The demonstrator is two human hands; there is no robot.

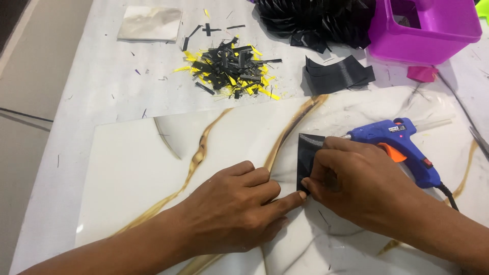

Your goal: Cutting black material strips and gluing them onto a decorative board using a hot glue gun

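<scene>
Black paper piece point(308, 153) lies flat on marble board point(153, 153), long axis running away from the person. Right hand point(351, 183) fingers pinch its near edge; left hand point(234, 206) forefinger touches the near corner, other fingers curled.

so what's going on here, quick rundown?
A person is pressing a small black folded piece flat on a white marble-patterned board with both hands. The left hand pins its lower corner with the index fingertip; the right hand holds down its right side. A blue hot glue gun lies just behind the right hand. Farther back sit a pile of black and yellow paper scraps, more black folded pieces and a purple plastic bin.
</scene>
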